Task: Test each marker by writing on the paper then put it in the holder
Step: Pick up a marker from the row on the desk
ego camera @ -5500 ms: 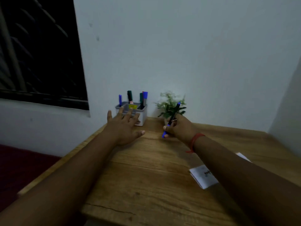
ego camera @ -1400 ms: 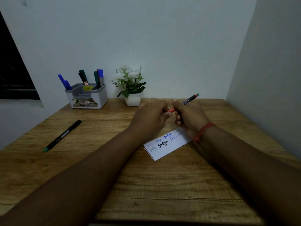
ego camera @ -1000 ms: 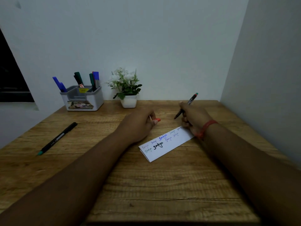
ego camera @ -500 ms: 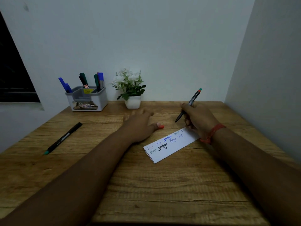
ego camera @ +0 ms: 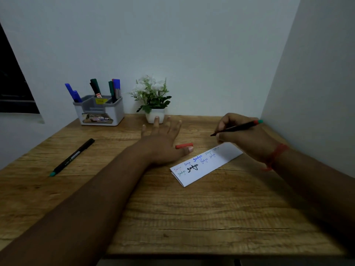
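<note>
Currently right hand fingers clamped on uncapped marker above paper; left hand flat on bench, fingers apart, beside red cap.

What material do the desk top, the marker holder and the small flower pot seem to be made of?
Desk top: looks like wood or a wood-print laminate, matte; brown grain lines and a fine crack show. I cannot tell which.
Marker holder: likely moulded plastic, smooth, white shell with grey inner compartments.
Flower pot: white and smooth, plastic or glazed ceramic; the look leaves it open.
</note>
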The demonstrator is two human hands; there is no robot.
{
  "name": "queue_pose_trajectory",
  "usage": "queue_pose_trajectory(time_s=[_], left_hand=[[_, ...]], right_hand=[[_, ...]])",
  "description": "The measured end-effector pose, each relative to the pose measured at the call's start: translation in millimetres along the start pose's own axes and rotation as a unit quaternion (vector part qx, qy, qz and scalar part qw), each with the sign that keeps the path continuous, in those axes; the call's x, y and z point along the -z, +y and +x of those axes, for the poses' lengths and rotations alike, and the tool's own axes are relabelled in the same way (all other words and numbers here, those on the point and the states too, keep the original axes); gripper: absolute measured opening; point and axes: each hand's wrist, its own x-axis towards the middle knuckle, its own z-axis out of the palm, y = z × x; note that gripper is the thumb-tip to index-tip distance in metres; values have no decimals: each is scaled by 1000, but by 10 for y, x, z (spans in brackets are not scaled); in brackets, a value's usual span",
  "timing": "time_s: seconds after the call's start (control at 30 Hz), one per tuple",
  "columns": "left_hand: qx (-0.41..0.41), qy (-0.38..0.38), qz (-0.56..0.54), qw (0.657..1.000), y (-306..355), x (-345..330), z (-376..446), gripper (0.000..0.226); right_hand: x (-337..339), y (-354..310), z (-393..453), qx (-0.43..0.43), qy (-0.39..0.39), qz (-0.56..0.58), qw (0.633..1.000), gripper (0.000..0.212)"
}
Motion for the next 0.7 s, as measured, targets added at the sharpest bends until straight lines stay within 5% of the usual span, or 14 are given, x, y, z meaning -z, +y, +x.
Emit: queue_pose_trajectory(time_s=[0.2,0.7], left_hand=[[-14,-23,35,999,28,-81,58,106],[-7,-36,38,999,63,-63,44,116]], right_hand=[[51,284,-170,-55,35,87,994,15],[32,274,-196,-28,-11,-70,997,16]])
